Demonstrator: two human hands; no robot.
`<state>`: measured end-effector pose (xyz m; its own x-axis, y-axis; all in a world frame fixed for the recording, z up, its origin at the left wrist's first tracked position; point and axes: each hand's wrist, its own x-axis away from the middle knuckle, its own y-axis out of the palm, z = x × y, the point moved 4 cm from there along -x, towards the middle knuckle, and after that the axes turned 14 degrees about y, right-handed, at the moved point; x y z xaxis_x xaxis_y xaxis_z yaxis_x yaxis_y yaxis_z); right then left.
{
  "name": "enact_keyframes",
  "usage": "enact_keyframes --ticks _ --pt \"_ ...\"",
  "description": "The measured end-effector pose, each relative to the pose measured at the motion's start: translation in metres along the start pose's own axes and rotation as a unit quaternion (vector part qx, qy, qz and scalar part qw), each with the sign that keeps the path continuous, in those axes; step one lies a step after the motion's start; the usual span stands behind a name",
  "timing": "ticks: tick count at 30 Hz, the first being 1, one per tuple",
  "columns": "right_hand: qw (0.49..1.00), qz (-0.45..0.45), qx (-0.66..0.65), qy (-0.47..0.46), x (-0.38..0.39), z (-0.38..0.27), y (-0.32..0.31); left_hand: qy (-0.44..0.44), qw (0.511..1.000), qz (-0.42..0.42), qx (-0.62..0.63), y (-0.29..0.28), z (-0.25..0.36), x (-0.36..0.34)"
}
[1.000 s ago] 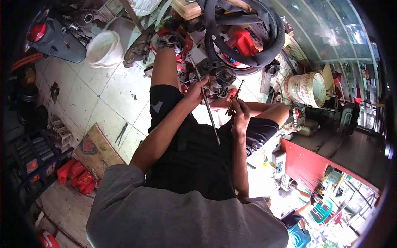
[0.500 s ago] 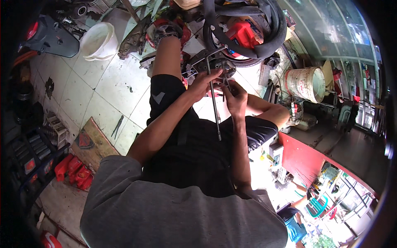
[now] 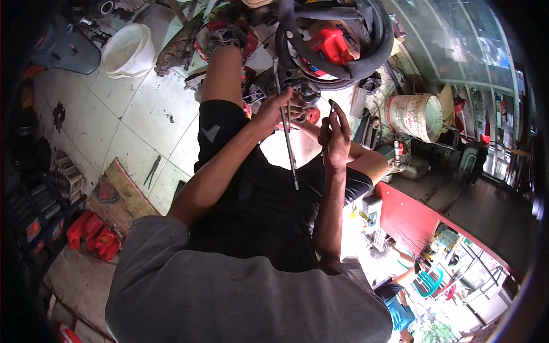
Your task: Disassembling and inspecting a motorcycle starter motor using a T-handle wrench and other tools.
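Note:
My left hand (image 3: 271, 116) is closed round the shaft of a long T-handle wrench (image 3: 290, 153), which slants down toward my lap. Just beyond those fingers sits a dark grey metal machine part (image 3: 305, 90), with a round red piece (image 3: 311, 116) below it. To the right, my right hand (image 3: 336, 137) is raised, apart from the wrench and the metal part. Its index finger points up with a dark tip, while the other fingers are curled. Whatever those curled fingers may hold is too small to make out.
Ahead lie black tyres and tubes (image 3: 374, 57) around a red container (image 3: 331, 47). White buckets stand at left (image 3: 129, 51) and right (image 3: 416, 116). Behind on the left are red bottles (image 3: 94, 234) and a stained board (image 3: 123, 188). A person (image 3: 400, 308) is at lower right.
My right hand has drawn away from the metal part and my left hand, with its index finger now raised. The left hand still grips the wrench, which has turned slightly; the view has shifted.

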<state>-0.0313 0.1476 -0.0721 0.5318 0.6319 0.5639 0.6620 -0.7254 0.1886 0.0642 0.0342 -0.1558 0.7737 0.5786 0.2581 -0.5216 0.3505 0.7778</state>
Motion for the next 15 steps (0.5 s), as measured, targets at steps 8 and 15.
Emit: enact_keyframes --ticks 8,15 --pt "0.968 -0.159 -0.189 -0.051 0.044 -0.070 0.015 -0.027 1.000 -0.002 0.006 -0.006 0.000 0.001" --pt "0.941 -0.213 -0.262 -0.022 0.053 -0.076 0.012 -0.079 0.996 -0.011 -0.037 -0.013 -0.016 -0.004"
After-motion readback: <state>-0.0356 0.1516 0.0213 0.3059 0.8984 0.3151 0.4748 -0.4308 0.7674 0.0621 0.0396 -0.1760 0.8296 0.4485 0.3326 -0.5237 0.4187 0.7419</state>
